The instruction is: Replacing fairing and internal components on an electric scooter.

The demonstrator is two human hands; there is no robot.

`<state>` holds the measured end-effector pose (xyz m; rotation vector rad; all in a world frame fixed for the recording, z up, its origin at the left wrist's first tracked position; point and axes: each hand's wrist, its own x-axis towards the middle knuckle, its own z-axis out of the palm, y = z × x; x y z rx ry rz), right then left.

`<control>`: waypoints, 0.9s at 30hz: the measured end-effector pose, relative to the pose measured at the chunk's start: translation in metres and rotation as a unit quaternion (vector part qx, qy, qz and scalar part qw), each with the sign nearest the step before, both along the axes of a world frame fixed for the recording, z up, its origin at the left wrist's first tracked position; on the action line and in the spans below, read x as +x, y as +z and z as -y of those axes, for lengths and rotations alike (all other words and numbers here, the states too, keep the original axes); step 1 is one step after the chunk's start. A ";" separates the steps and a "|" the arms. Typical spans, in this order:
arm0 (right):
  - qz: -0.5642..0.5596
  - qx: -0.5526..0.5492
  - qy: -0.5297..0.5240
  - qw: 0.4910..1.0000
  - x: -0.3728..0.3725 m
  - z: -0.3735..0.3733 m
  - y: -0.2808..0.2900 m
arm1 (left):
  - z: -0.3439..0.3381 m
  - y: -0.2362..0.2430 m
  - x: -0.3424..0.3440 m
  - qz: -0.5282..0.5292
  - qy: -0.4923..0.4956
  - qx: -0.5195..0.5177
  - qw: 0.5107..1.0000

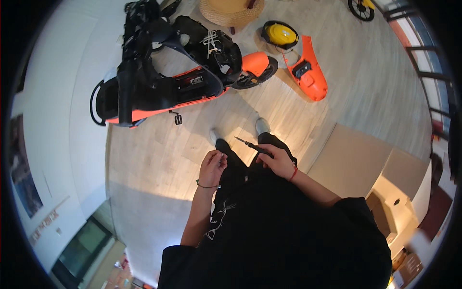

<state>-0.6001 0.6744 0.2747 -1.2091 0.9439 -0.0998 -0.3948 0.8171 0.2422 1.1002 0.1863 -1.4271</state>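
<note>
While person stands, right hand [278, 161] closed around screwdriver [253, 146], shaft pointing up-left toward scooter [163, 91], tip well apart from it. Left hand [212, 166] curled, fingertips pinched; anything held too small to tell.

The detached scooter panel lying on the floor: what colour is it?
Orange panel, with a black insert; head view.
</note>
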 end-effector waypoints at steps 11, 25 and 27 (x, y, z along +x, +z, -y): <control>0.013 0.175 -0.315 0.933 0.077 -0.045 -0.111 | 0.043 -0.098 0.084 0.022 -0.255 0.175 0.951; 0.147 0.074 -0.199 0.966 0.015 0.071 -0.456 | 0.115 -0.410 0.044 0.010 -0.236 0.120 0.964; 0.161 0.049 -0.181 0.969 0.011 0.085 -0.487 | 0.136 -0.439 0.043 0.026 -0.281 0.092 0.955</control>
